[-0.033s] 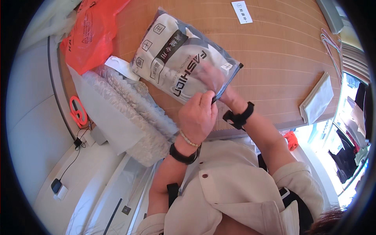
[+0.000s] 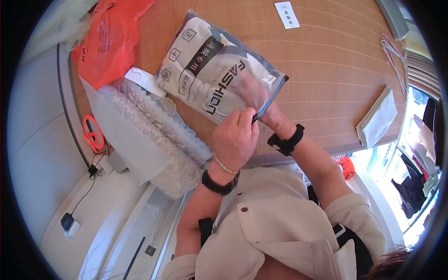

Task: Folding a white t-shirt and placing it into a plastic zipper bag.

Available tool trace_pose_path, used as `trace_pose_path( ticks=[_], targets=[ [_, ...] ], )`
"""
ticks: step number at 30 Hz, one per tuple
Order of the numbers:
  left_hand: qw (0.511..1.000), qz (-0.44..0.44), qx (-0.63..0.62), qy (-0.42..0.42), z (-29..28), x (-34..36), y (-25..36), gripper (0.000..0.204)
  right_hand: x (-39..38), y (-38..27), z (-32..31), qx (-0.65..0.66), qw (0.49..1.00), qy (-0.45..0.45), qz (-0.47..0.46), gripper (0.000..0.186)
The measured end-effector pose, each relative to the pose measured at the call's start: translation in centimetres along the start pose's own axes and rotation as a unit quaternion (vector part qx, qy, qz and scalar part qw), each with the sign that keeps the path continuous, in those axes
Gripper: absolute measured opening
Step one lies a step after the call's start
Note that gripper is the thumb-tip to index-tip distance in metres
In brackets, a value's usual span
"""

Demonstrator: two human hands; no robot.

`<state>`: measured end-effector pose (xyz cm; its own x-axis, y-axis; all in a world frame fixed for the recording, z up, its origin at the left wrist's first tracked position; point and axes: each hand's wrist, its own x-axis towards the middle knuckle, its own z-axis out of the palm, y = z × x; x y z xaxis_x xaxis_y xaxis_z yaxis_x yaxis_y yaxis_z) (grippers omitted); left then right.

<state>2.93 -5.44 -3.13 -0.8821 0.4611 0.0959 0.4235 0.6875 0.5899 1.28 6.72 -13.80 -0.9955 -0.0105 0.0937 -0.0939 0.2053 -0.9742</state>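
Note:
A clear plastic zip bag (image 2: 198,60) with dark print lies slanted on the brown table, with pale folded cloth inside. My left hand (image 2: 235,140) is closed, pinching the near corner of the bag's mouth between thumb and fingers, beside the dark zip strip (image 2: 273,95). Through that mouth goes my right hand (image 2: 254,91). It shows blurred behind the plastic, lying over the cloth with its fingers looking stretched out. Its fingertips are hard to make out.
Left of the bag lie a red plastic bag (image 2: 109,42) and a pile of white lacy fabric (image 2: 158,135). Orange-handled scissors (image 2: 93,133) rest by the wall. A white printed card (image 2: 286,15) and a folded pale packet (image 2: 377,117) lie on the table (image 2: 326,70).
My right wrist and its black band have shifted very slightly to the right. The left hand and the zip bag have stayed in place.

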Motion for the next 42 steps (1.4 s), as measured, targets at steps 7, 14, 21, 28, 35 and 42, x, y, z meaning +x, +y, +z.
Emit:
trace_pose_path(
  ticks=[7, 14, 21, 28, 35, 42],
  targets=[
    [1.000, 0.018, 0.021, -0.008, 1.0, 1.3, 0.7, 0.020, 0.5, -2.8, -3.5, -0.275, 0.954, 0.115, 0.030, 0.041],
    [0.999, 0.027, 0.041, -0.010, 1.5, 2.5, 0.7, 0.017, 2.3, -2.7, -3.2, -0.357, 0.914, 0.169, 0.089, 0.021],
    [1.000, 0.000, 0.014, -0.002, 1.2, 3.3, 1.3, 0.015, 3.6, -3.2, -3.5, -0.363, 0.913, 0.180, 0.042, 0.021],
    [0.994, -0.048, -0.100, 0.012, 1.6, 2.4, 1.8, 0.013, 4.4, 0.3, -3.0, -0.319, 0.894, 0.306, -0.067, 0.023],
    [0.994, -0.020, -0.103, -0.015, 2.0, 4.0, 2.8, 0.017, 5.1, 2.0, -3.7, -0.381, 0.878, 0.289, -0.002, 0.025],
    [0.997, 0.004, -0.074, 0.026, 2.3, 3.5, 2.2, 0.018, 0.8, -3.3, -5.3, -0.259, 0.947, 0.178, -0.070, 0.044]
  ],
)
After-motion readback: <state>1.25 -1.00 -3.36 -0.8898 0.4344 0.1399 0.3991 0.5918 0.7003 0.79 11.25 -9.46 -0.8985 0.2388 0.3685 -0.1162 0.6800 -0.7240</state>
